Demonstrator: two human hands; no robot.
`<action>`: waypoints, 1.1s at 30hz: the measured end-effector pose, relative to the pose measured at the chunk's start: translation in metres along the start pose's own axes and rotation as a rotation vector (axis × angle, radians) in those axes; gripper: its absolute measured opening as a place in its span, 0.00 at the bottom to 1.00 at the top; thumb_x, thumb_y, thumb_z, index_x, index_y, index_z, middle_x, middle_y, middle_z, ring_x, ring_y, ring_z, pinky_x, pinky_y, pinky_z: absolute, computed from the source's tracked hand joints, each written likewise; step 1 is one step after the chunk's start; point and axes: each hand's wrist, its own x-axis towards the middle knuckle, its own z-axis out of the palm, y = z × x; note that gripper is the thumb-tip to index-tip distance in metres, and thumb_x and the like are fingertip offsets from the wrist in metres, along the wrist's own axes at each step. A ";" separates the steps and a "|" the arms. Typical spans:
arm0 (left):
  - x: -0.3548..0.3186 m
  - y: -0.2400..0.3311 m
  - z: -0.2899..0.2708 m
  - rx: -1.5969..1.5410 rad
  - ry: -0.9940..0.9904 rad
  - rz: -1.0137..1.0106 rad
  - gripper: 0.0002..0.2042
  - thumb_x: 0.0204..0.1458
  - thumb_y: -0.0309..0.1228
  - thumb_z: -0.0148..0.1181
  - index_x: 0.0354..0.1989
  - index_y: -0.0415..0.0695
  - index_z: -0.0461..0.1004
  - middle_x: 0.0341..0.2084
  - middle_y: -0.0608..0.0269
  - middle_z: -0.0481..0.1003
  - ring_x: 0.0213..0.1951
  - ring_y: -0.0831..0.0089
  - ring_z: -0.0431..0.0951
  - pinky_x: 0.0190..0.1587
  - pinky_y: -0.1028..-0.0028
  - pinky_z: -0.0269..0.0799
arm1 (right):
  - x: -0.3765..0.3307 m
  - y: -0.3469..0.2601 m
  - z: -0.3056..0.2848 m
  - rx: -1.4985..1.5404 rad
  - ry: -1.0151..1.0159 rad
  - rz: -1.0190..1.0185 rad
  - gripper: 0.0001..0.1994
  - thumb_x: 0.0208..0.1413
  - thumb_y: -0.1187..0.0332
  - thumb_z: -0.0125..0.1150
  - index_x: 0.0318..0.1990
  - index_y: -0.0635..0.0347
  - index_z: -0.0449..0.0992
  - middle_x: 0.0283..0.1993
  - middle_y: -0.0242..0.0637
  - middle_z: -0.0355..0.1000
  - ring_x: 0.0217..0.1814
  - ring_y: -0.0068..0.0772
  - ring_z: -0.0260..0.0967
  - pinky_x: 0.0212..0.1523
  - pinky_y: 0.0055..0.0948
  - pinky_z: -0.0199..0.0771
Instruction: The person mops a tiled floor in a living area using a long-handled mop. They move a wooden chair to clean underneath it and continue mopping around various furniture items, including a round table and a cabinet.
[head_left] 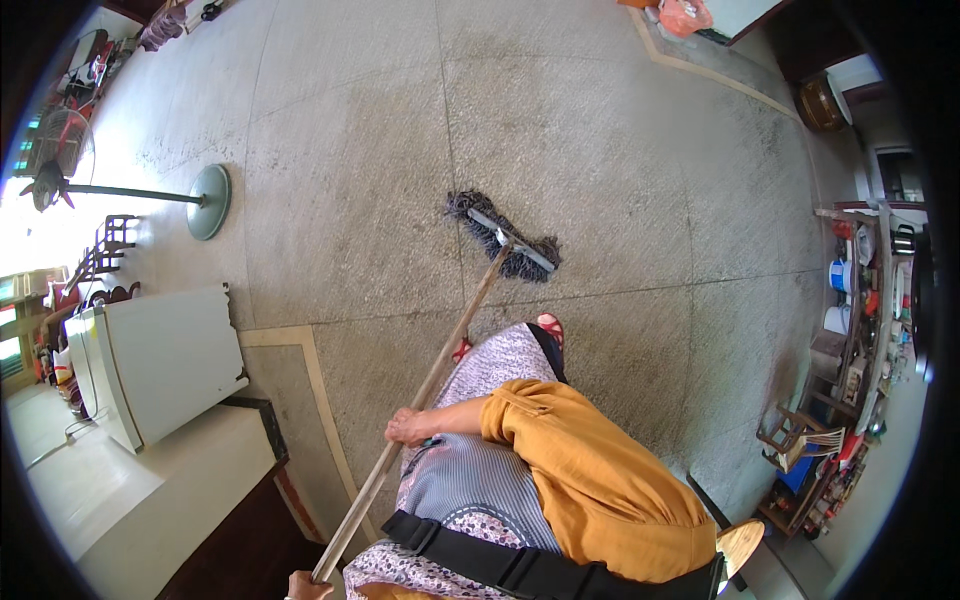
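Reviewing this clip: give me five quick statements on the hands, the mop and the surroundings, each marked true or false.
1. The right hand grips the wooden handle between the left hand and the mop head. True.
2. The left hand is off the handle. False: it grips it near the end away from the mop head.
3. The mop head is raised in the air. False: it rests on the floor.
4. The right sleeve is mustard yellow. True.
5. The standing fan has a square base. False: its base is round.
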 end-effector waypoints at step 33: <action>0.134 0.805 0.025 -0.614 -0.275 0.463 0.21 0.48 0.45 0.49 0.20 0.35 0.64 0.06 0.61 0.62 0.06 0.71 0.63 0.07 0.70 0.57 | -0.291 0.202 -0.664 -1.101 0.090 0.912 0.16 0.52 0.66 0.41 0.49 0.56 0.64 0.62 0.38 0.47 0.65 0.38 0.39 0.61 0.36 0.45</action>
